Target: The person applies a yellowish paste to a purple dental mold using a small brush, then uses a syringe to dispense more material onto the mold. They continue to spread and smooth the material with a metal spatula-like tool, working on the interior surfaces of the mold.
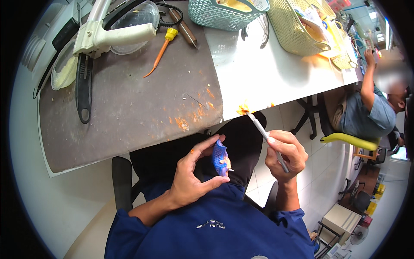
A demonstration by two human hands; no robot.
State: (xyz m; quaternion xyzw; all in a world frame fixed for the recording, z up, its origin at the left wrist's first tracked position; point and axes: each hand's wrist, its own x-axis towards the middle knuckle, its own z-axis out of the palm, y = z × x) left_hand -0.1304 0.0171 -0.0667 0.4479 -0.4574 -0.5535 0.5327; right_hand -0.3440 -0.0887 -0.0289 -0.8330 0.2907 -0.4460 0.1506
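Note:
My left hand [186,179] holds a small blue mesh-textured piece [219,156] upright between thumb and fingers, above my lap. Its right side carries peach-coloured parts, and a short pale pin sticks out low down. A small orange speck clings to the left hand. In my right hand [288,153] is a slim silver knife-like tool [260,128], gripped like a pen. The tool's tip meets a smear of orange material [243,109] at the white tabletop's near edge; whether it touches or hovers just over it I cannot tell.
A grey-brown mat [129,108] with orange stains covers the table's left side. On it lie a white dispenser gun [105,41], a curved orange nozzle [161,57] and a brown pointed tool [184,28]. Green [220,15] and yellow baskets [289,30] stand behind. Another person [366,103] sits at right.

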